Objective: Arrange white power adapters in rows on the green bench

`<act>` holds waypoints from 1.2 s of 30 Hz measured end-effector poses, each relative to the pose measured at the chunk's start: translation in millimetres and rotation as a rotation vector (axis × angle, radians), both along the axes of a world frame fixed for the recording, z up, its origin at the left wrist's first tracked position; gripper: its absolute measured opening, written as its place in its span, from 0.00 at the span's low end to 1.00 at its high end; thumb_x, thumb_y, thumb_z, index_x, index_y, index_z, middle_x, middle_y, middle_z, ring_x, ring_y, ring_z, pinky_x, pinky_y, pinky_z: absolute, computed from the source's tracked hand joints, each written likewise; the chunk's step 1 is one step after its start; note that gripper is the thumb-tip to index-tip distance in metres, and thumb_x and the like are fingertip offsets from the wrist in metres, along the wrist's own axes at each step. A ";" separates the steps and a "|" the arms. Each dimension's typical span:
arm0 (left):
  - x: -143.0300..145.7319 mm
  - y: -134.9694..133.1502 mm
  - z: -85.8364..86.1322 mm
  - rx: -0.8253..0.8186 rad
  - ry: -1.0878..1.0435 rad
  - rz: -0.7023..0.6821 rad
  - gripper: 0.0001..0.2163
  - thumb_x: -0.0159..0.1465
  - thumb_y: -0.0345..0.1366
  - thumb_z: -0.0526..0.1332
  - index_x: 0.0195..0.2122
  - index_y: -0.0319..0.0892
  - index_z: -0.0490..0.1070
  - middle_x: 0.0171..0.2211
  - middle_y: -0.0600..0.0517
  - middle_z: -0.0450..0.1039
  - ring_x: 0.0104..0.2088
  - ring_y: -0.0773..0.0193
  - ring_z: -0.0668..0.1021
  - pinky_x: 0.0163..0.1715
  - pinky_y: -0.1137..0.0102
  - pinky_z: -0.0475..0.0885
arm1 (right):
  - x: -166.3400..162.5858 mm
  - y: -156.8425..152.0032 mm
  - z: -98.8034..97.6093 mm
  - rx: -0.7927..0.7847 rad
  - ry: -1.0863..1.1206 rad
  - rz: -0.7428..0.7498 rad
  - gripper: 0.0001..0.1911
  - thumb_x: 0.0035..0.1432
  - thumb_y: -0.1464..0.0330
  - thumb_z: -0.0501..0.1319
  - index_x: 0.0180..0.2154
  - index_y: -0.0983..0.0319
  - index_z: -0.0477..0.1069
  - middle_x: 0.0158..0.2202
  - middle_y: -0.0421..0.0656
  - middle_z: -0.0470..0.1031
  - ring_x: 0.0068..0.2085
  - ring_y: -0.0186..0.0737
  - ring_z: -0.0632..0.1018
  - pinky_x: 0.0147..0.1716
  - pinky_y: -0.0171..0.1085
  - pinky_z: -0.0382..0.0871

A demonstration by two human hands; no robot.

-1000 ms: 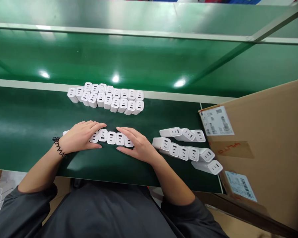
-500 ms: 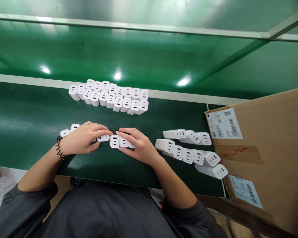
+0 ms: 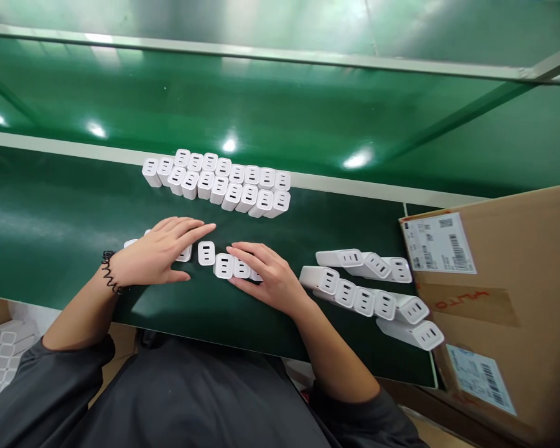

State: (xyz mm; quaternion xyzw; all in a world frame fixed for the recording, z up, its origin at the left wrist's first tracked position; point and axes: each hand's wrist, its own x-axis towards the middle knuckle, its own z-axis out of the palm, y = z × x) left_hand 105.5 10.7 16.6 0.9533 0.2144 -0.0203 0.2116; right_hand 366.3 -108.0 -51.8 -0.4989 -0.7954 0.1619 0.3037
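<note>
Lone white adapter (image 3: 206, 253) upright on the green tabletop (image 3: 65, 205), between the two hands, set slightly farther back than the adapter trio (image 3: 224, 266) to its right; slim gap on its left, its right corner touching or nearly touching the trio, can't tell which. Right hand (image 3: 273, 277) wraps the trio's right end, fingers along the back, thumb along the front; can't tell if it is clamped. Left hand (image 3: 154, 252) palm down over more near-row adapters (image 3: 185, 254), mostly covered, thumb and fingers apart; contact unclear. Green strip in front of both hands, down to the table's front edge; another strip behind them, up to the double row (image 3: 219, 190) of adapters. That row's rear line is right against the pale strip (image 3: 74, 147) at the back, so tight there. Wide green stretch left of both rows. Right side crowded: staggered adapter cluster (image 3: 364, 302), some tilted, its left end just beside the right hand, its right end by the carton (image 3: 536, 249) and the table's right edge. Black coil bracelet (image 3: 108, 270) on left wrist. More white pieces (image 3: 2, 361) lower left, below table level.
</note>
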 end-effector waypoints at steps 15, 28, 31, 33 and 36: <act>-10.9 13.0 6.4 -0.106 0.077 0.013 0.38 0.63 0.48 0.64 0.70 0.45 0.47 0.61 0.45 0.68 0.60 0.53 0.70 0.60 0.62 0.60 | -3.7 0.1 -2.8 0.027 -0.005 -0.040 0.27 0.65 0.63 0.62 0.64 0.54 0.61 0.54 0.48 0.74 0.51 0.48 0.78 0.49 0.47 0.76; -49.1 35.7 8.8 -0.230 0.264 0.197 0.34 0.57 0.46 0.65 0.63 0.46 0.58 0.59 0.46 0.65 0.55 0.54 0.72 0.50 0.69 0.68 | -2.4 0.3 -1.7 0.058 -0.043 -0.027 0.29 0.64 0.64 0.63 0.63 0.56 0.60 0.54 0.50 0.74 0.51 0.48 0.78 0.49 0.48 0.76; -51.9 37.3 9.8 -0.252 0.285 0.224 0.31 0.56 0.46 0.64 0.61 0.46 0.60 0.56 0.48 0.66 0.52 0.56 0.73 0.47 0.70 0.68 | -2.1 0.0 -2.8 0.062 -0.050 -0.022 0.29 0.63 0.64 0.64 0.63 0.56 0.60 0.54 0.49 0.74 0.51 0.48 0.77 0.49 0.47 0.76; -50.2 37.3 10.5 -0.273 0.300 0.240 0.29 0.57 0.47 0.63 0.59 0.46 0.61 0.54 0.48 0.68 0.50 0.57 0.73 0.45 0.70 0.68 | -1.8 -0.1 -3.5 0.071 -0.056 -0.019 0.29 0.63 0.64 0.64 0.63 0.56 0.60 0.54 0.49 0.74 0.51 0.48 0.77 0.49 0.47 0.76; -41.1 35.7 10.1 -0.305 0.298 0.238 0.25 0.60 0.49 0.60 0.56 0.46 0.64 0.52 0.48 0.70 0.45 0.59 0.74 0.42 0.71 0.67 | -1.5 -0.1 -4.1 0.083 -0.064 -0.018 0.28 0.63 0.64 0.64 0.62 0.57 0.61 0.53 0.50 0.74 0.51 0.47 0.78 0.49 0.46 0.76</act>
